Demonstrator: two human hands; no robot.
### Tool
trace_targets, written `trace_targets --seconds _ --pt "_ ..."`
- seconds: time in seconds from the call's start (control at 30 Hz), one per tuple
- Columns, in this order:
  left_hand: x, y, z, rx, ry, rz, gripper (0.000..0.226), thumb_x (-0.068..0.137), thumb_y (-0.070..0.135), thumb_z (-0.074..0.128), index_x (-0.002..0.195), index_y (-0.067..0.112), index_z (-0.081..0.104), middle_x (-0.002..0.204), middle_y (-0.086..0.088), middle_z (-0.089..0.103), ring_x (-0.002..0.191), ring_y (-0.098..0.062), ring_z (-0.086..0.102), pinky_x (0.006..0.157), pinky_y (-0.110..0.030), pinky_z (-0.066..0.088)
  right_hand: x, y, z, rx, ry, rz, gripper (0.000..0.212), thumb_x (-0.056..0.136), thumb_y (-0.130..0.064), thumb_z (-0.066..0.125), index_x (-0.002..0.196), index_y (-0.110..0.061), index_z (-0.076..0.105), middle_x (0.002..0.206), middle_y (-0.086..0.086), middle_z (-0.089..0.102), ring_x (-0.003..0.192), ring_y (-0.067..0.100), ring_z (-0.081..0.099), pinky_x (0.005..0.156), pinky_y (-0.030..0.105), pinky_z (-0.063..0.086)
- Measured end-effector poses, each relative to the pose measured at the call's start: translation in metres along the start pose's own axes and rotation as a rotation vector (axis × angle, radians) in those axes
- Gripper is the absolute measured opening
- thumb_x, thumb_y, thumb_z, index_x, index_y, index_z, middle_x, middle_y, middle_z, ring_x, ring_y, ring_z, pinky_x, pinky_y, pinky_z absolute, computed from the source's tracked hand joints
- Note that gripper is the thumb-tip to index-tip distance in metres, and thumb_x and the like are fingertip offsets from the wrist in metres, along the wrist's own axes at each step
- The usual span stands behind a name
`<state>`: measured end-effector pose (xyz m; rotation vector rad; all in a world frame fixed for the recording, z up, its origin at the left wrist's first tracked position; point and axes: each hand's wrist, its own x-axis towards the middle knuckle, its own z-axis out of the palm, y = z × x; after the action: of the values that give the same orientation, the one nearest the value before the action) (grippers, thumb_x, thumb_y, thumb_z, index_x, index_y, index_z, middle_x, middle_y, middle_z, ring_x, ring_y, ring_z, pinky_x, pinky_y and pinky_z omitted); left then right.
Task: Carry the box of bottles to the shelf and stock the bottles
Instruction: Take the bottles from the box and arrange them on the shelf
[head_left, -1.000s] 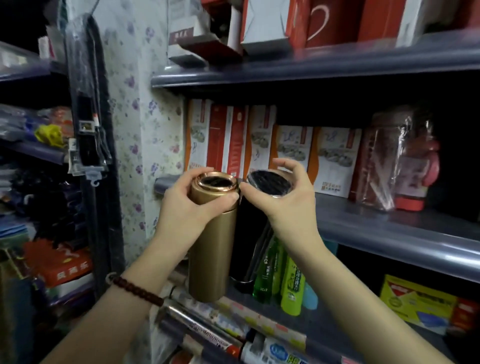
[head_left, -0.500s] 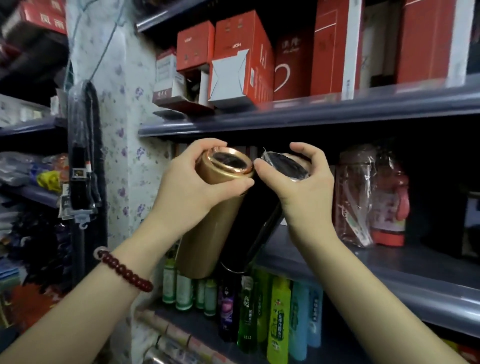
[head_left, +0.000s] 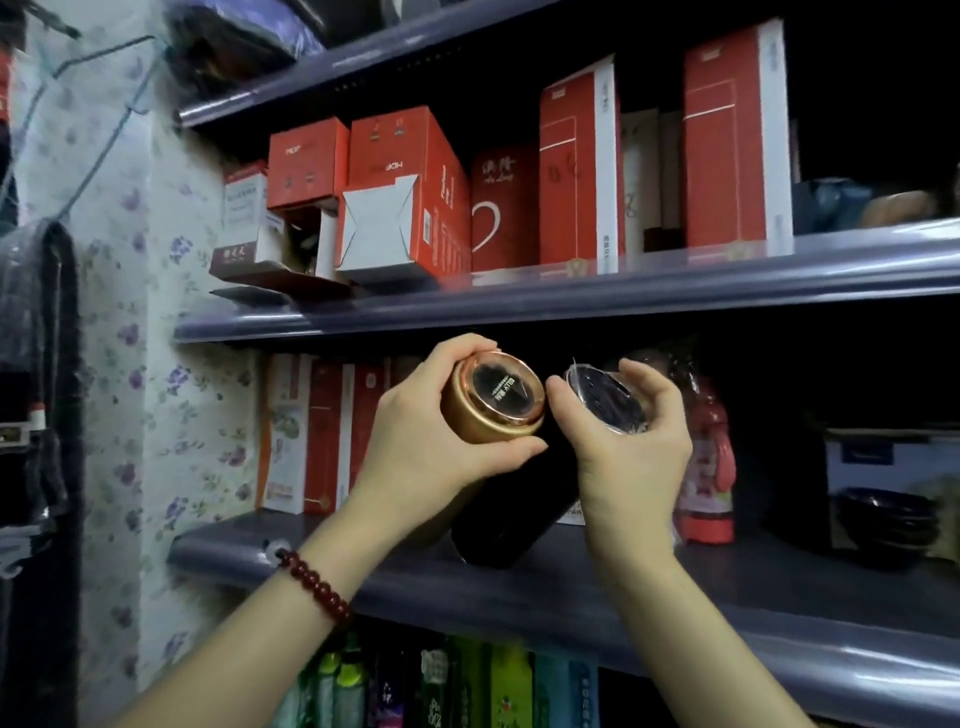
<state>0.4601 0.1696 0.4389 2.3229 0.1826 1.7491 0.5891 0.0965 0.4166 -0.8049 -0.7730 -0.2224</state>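
My left hand (head_left: 415, 447) grips a gold flask bottle (head_left: 483, 410) near its cap, which tilts toward me. My right hand (head_left: 628, 447) holds a black flask bottle (head_left: 514, 514) by its plastic-wrapped top. Both bottles lean with their bases over the grey middle shelf (head_left: 597, 587); the black one's base sits at or just above the shelf surface. The gold bottle's lower body is hidden behind my left hand. No carrying box is in view.
Orange and white boxes (head_left: 306, 431) stand at the shelf's left; a wrapped red bottle (head_left: 709, 467) and a dark bowl set (head_left: 893, 499) stand to the right. Red boxes (head_left: 576, 176) fill the shelf above. Green bottles (head_left: 467, 686) line the shelf below. Floral wall on the left.
Both hands have raised the two bottles from below the shelf edge up to the middle shelf and tipped their bases inward. The view has tilted upward.
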Motion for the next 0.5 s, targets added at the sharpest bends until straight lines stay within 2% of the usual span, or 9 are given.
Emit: trace_targets --seconds 0.07,0.13,0.27,0.4,0.5 --pt "0.005 -0.007 0.009 -0.039 -0.010 -0.022 0.070 0.048 0.047 0.086 0.111 0.039 0.056 0.100 0.022 0.067 0.100 0.007 0.061 0.087 -0.006 0.041 0.008 0.002 -0.001 -0.049 0.005 0.039 0.059 0.058 -0.040 0.087 0.107 -0.031 0.057 0.107 -0.013 0.063 0.105 0.007 0.062 0.099 0.035 0.048" --pt "0.014 -0.015 0.016 -0.069 0.000 -0.062 0.068 0.045 0.053 0.082 0.108 0.040 0.058 0.097 0.023 0.068 0.096 0.008 0.061 0.085 -0.005 0.041 0.021 0.002 0.001 -0.109 -0.016 0.072 0.062 0.057 -0.042 0.088 0.109 -0.029 0.055 0.108 -0.012 0.063 0.104 0.009 0.062 0.099 0.037 0.049" --pt "0.037 -0.039 0.021 -0.113 0.000 -0.178 0.069 0.040 0.061 0.077 0.103 0.036 0.063 0.092 0.018 0.070 0.091 0.004 0.064 0.087 -0.017 0.048 0.045 0.004 0.016 -0.176 -0.097 0.179 0.068 0.054 -0.044 0.089 0.109 -0.024 0.055 0.104 -0.011 0.065 0.099 0.009 0.063 0.094 0.034 0.052" --pt "0.052 -0.065 0.020 -0.225 -0.038 -0.296 0.080 0.040 0.058 0.078 0.111 0.025 0.063 0.097 0.010 0.072 0.092 -0.001 0.067 0.088 -0.024 0.051 0.060 0.017 0.036 -0.256 -0.160 0.234 0.092 0.032 -0.065 0.086 0.109 -0.020 0.064 0.100 -0.005 0.072 0.093 0.015 0.070 0.086 0.040 0.058" --pt "0.058 -0.081 0.016 -0.329 -0.030 -0.362 0.071 0.041 0.056 0.078 0.104 0.023 0.067 0.094 0.008 0.074 0.090 -0.004 0.069 0.084 -0.025 0.052 0.064 0.021 0.048 -0.287 -0.255 0.253 0.086 0.030 -0.070 0.084 0.098 -0.018 0.073 0.090 -0.004 0.076 0.086 0.015 0.072 0.084 0.039 0.059"
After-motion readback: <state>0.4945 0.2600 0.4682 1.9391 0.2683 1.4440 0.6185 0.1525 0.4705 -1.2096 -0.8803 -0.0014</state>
